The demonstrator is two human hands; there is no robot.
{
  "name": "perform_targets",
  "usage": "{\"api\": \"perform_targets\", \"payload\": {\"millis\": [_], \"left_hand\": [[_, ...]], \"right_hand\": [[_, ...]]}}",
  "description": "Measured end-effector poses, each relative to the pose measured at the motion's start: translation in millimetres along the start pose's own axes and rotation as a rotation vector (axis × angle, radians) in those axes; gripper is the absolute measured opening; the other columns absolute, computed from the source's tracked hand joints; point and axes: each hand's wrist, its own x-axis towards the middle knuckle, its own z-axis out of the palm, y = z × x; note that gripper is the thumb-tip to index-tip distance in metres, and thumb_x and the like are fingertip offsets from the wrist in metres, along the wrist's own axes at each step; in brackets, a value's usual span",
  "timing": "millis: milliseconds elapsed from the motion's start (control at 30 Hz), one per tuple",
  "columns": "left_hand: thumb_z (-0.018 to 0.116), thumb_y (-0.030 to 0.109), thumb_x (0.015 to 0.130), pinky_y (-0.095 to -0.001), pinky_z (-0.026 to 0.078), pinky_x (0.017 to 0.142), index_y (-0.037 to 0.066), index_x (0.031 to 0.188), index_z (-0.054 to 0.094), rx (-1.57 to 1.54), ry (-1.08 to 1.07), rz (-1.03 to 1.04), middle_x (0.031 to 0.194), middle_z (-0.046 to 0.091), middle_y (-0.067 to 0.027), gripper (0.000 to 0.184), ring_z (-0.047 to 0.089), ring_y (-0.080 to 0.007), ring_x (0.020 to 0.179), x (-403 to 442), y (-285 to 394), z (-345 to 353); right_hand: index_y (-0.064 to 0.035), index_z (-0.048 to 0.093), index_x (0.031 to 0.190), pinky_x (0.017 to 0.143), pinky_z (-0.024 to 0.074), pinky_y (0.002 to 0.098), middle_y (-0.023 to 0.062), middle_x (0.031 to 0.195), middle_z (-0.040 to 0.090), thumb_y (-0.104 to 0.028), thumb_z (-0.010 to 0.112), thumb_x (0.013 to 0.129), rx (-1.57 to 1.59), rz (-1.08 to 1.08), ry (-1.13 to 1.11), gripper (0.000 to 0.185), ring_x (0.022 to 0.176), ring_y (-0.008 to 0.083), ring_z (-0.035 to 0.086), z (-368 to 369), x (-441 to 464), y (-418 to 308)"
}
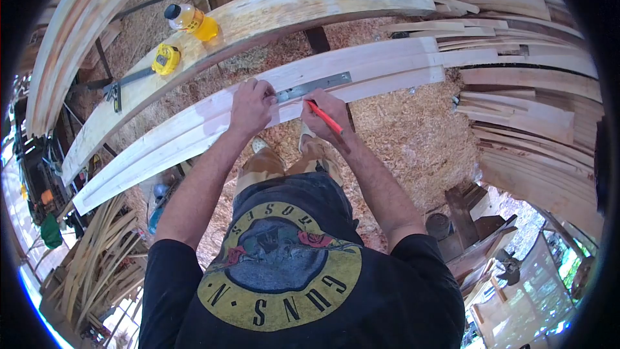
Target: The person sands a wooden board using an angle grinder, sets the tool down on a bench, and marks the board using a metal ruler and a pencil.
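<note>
A flat metal ruler (320, 84) lies along a pale wooden board (381, 82) in front of me. At the ruler's left end, my left hand (252, 106) is closed, its curled fingers gripping that end against the wood. My right hand (320, 108) is wrapped round a red pencil (330, 120), whose tip is hidden near the ruler's lower edge. The board has a lengthwise step or seam, and both hands are close together near its middle.
Beyond it lies a thick curved plank (258, 22) carrying a yellow tape measure (166, 59), a bottle of orange drink (192, 22) and a dark clamp (117, 95). Stacked boards (516, 110) stand at the right. Wood shavings (407, 148) cover the floor; thin offcuts (97, 265) lie lower left.
</note>
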Motion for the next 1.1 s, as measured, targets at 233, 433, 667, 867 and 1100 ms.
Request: {"api": "perform_targets", "payload": {"millis": [233, 433, 667, 867, 1100], "left_hand": [[0.076, 0.014, 0.088, -0.0489, 0.047, 0.087, 0.01, 0.097, 0.067, 0.015, -0.006, 0.002, 0.097, 0.063, -0.0119, 0.013, 0.06, -0.0347, 0.098, 1, -2, 1], [0.076, 0.015, 0.088, -0.0487, 0.047, 0.09, 0.011, 0.099, 0.067, 0.015, -0.024, -0.031, 0.102, 0.062, -0.0115, 0.015, 0.059, -0.0342, 0.102, 0, 0, 0], [0.077, 0.011, 0.088, -0.0471, 0.049, 0.087, 0.008, 0.099, 0.068, 0.021, 0.016, -0.009, 0.097, 0.064, -0.0116, 0.015, 0.062, -0.0342, 0.096, 0, 2, -1], [0.077, 0.011, 0.088, -0.0473, 0.05, 0.087, 0.008, 0.099, 0.068, 0.005, 0.003, -0.025, 0.098, 0.065, -0.0125, 0.015, 0.063, -0.035, 0.098, 1, 5, -3], [0.078, 0.013, 0.087, -0.0481, 0.049, 0.088, 0.01, 0.098, 0.068, 0.001, 0.016, -0.006, 0.099, 0.064, -0.0116, 0.016, 0.061, -0.0346, 0.099, 0, 1, -1]], "right_hand": [[-0.0067, 0.064, 0.096, 0.061, 0.0554, 0.0427, 0.0157, 0.077, 0.067, -0.002, 0.075, 0.085, 0.003, -0.003, 0.004, 0.016, 0.069, 0.036, 0.07, -1, 1, -2], [-0.0051, 0.062, 0.094, 0.064, 0.0563, 0.0457, 0.0181, 0.078, 0.067, -0.003, 0.074, 0.083, 0.001, 0.017, 0.0, 0.016, 0.072, 0.0386, 0.07, -1, 2, -4], [-0.0046, 0.063, 0.093, 0.062, 0.0559, 0.0458, 0.0182, 0.077, 0.066, -0.003, 0.074, 0.084, -0.014, 0.044, -0.02, 0.015, 0.07, 0.0386, 0.07, -1, 1, -5], [-0.0056, 0.065, 0.096, 0.064, 0.0563, 0.0425, 0.0166, 0.079, 0.068, -0.003, 0.074, 0.085, -0.017, 0.051, -0.023, 0.014, 0.072, 0.0355, 0.071, 0, -1, -1], [-0.0038, 0.066, 0.097, 0.061, 0.0563, 0.0448, 0.0176, 0.077, 0.068, -0.005, 0.075, 0.084, 0.019, -0.003, -0.015, 0.016, 0.07, 0.0375, 0.07, 11, -3, -6]]}}
